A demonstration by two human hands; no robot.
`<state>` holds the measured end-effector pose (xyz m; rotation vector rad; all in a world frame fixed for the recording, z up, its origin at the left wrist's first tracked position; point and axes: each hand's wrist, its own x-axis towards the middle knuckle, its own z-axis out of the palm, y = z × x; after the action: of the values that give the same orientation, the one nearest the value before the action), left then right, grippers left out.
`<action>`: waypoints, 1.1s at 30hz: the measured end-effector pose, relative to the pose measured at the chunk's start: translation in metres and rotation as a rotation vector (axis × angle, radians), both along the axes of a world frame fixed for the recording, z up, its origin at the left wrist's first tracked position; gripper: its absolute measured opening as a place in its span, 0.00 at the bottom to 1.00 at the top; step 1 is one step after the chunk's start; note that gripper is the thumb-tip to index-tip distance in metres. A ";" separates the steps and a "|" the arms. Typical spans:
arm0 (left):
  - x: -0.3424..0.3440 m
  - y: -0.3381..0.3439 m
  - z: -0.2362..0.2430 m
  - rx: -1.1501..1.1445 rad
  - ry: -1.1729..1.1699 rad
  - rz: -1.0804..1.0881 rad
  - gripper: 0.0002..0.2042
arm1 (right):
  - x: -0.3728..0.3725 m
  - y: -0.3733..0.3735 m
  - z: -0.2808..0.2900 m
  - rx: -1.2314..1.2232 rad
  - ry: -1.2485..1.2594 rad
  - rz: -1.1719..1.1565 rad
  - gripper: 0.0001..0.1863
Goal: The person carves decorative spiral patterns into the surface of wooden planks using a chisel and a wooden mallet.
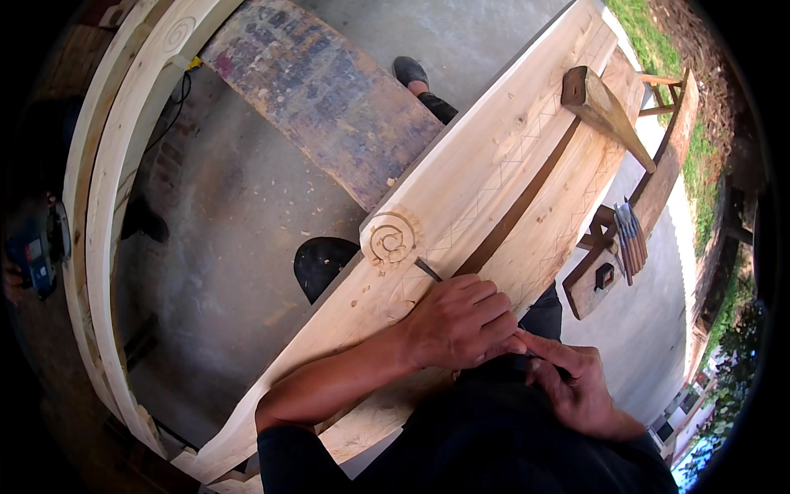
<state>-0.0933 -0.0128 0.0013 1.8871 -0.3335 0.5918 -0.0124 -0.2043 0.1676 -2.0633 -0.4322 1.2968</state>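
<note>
My left hand (462, 321) is closed around a slim carving chisel (428, 270), whose blade points at a carved spiral (391, 239) on a long pale wooden board (487, 165). Just below and to the right, my right hand (576, 379) has its fingers closed at the handle end of the chisel, which is mostly hidden by the hands. My left forearm lies over the board. Small chips sit around the spiral, and pencilled zigzag lines run along the board. A wooden mallet (599, 107) rests across the board's upper end.
Several chisels (629, 239) and a small dark block (604, 276) lie on a low bench (580, 300). A stained plank (321, 99) crosses toward curved carved beams (111, 214). At far left, another person's hand (13, 280) is by a power tool (34, 251). Someone's foot (410, 72) shows beyond.
</note>
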 end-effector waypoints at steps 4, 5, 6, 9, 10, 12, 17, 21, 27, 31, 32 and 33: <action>0.001 -0.001 0.003 0.052 0.039 0.029 0.21 | -0.009 -0.011 -0.020 0.087 -0.020 -0.028 0.23; 0.000 -0.004 0.002 0.080 0.051 0.046 0.21 | -0.007 -0.016 -0.026 0.115 -0.026 -0.015 0.22; 0.000 -0.005 0.001 0.114 0.059 0.052 0.21 | -0.008 -0.020 -0.034 0.147 -0.034 -0.014 0.21; 0.004 -0.009 -0.001 0.118 0.049 0.086 0.22 | -0.008 -0.029 -0.048 0.194 -0.045 -0.028 0.21; 0.003 -0.010 -0.004 0.160 0.038 0.107 0.22 | -0.007 -0.028 -0.048 0.200 -0.036 -0.023 0.22; 0.006 -0.009 0.001 0.233 0.005 0.156 0.23 | -0.005 -0.025 -0.046 0.205 -0.028 -0.004 0.24; -0.029 -0.025 0.067 0.425 -0.032 0.271 0.22 | -0.002 -0.054 -0.018 0.405 -0.062 0.161 0.28; -0.047 -0.073 0.055 0.382 0.092 0.361 0.21 | -0.001 -0.079 -0.024 0.480 -0.158 0.260 0.29; -0.054 -0.101 0.044 0.355 0.248 0.363 0.34 | 0.011 -0.147 -0.011 0.092 -0.200 -0.078 0.25; -0.058 -0.061 0.036 0.530 0.466 0.489 0.40 | 0.029 -0.222 -0.049 0.071 -0.532 -0.424 0.24; -0.063 -0.049 0.036 0.586 0.543 0.517 0.41 | 0.031 -0.237 -0.057 0.067 -0.562 -0.491 0.23; -0.069 -0.037 0.036 0.646 0.623 0.543 0.43 | 0.029 -0.249 -0.063 0.031 -0.544 -0.530 0.23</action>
<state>-0.1624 -0.0495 0.0374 2.6942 0.4690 0.2110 0.0168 -0.4536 0.1049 -2.2785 -0.1112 0.4142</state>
